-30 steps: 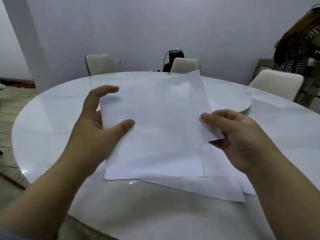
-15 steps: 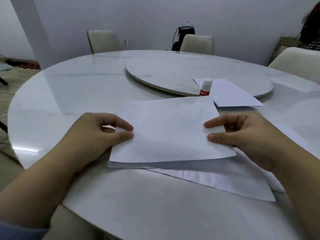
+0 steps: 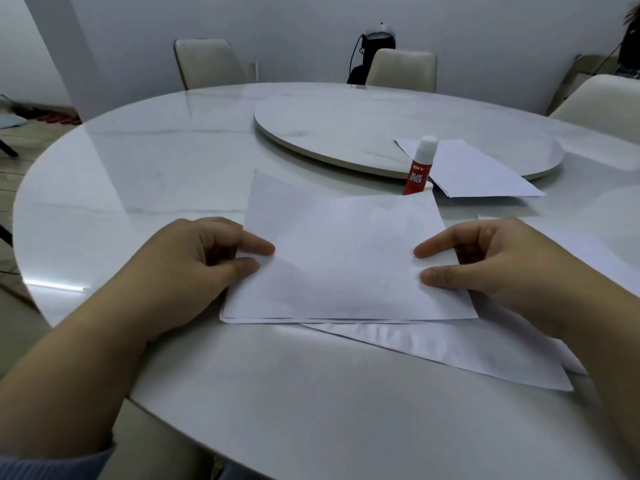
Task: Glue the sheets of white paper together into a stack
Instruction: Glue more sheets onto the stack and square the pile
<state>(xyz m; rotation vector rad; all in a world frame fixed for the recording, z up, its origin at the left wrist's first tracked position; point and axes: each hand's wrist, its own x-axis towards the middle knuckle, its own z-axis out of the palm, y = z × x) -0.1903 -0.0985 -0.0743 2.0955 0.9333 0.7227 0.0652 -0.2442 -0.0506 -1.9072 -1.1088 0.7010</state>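
Note:
A white top sheet (image 3: 346,258) lies nearly flat on a small stack of white sheets in front of me, its far left corner still raised. My left hand (image 3: 194,271) pinches the sheet's left edge between thumb and forefinger. My right hand (image 3: 491,261) pinches its right edge the same way. A larger loose sheet (image 3: 450,348) lies askew under the stack, toward the right. A red and white glue stick (image 3: 419,168) stands upright just beyond the stack, capped. Another white sheet (image 3: 474,171) rests partly on the turntable.
The round white marble table (image 3: 138,188) carries a raised turntable (image 3: 346,129) at its middle. Cream chairs (image 3: 207,64) stand around the far side, and a dark appliance (image 3: 377,39) sits by the wall. The table's near edge runs below my left forearm.
Both hands brought the sheet down from in front of my face and laid it onto the stack. The view dropped, so the glue stick and turntable came into sight.

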